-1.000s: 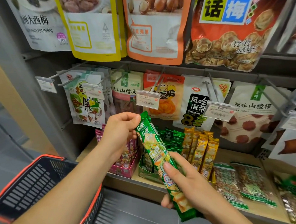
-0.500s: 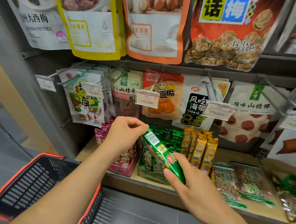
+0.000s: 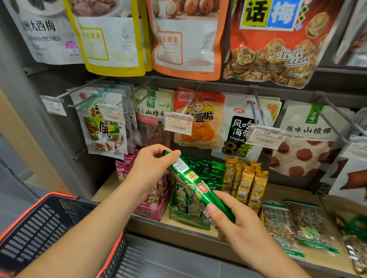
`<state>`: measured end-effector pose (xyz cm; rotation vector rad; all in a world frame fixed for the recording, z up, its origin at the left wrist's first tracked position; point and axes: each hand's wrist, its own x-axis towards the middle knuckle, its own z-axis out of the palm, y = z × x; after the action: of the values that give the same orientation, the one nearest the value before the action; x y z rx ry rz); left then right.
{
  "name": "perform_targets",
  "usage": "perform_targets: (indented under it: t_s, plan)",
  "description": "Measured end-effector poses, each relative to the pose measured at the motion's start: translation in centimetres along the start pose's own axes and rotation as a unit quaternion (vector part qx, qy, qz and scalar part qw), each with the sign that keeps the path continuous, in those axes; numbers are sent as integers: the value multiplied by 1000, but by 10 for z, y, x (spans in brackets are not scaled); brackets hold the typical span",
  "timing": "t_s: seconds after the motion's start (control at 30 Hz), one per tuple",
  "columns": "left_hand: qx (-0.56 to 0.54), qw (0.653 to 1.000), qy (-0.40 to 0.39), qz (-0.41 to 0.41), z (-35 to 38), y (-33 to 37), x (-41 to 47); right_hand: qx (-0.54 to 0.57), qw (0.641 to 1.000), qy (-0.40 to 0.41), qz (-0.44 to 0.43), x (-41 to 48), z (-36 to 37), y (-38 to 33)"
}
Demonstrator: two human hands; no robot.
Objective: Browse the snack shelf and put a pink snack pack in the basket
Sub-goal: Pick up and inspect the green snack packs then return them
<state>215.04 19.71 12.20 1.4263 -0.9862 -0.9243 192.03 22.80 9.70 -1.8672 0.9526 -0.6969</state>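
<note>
Left hand [image 3: 153, 167] pinches green pack [image 3: 194, 180] just before pink snack packs [image 3: 121, 169].

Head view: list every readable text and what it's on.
"话梅": red bag, top right.
"大西梅", "PRUNES": prune bag, top left.
"原味山楂棒": white bag with red discs.
"风吃", "8": black-labelled bag.
"3.80": centre price tag.
"5.90": next price tag rightward.
Green pack, other tags: too small or blurred.

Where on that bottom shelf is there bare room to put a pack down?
Bare wood shows left of the pink box and behind the flat nut bags, right of the yellow packs. The middle is crowded: pink box, green box and yellow packs side by side.
</note>
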Motion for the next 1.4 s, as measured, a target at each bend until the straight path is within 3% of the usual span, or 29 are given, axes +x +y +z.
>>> perform_targets:
  t_s: [0.2,0.4,0.73,0.9,1.0,1.1,1.27,1.4]
  plan:
    - [-4,999,6,-37,11,-4,-2,-43,999,30,-7,-4,3,2]
    - [-141,984,-41,-102,17,0,-7,-99,994,55,-8,-5,4,3]
    - [-180,966,-132,-133,39,-6,-23,-50,995,77,25,0,2,4]
    - [-128,970,-177,-111,45,-5,-28,-27,997,21,74,2,3,6]
    - [-20,979,-196,-45,42,0,-29,-2,997,9,75,10,-4,0]
    - [108,960,-259,-4,50,-2,-38,67,995,49,62,18,-14,-3]
    - [119,952,-280,8,63,-4,-47,173,980,101,7,20,-18,-4]
    - [155,943,-293,-3,63,-13,-45,282,941,188,12,24,-33,-5]
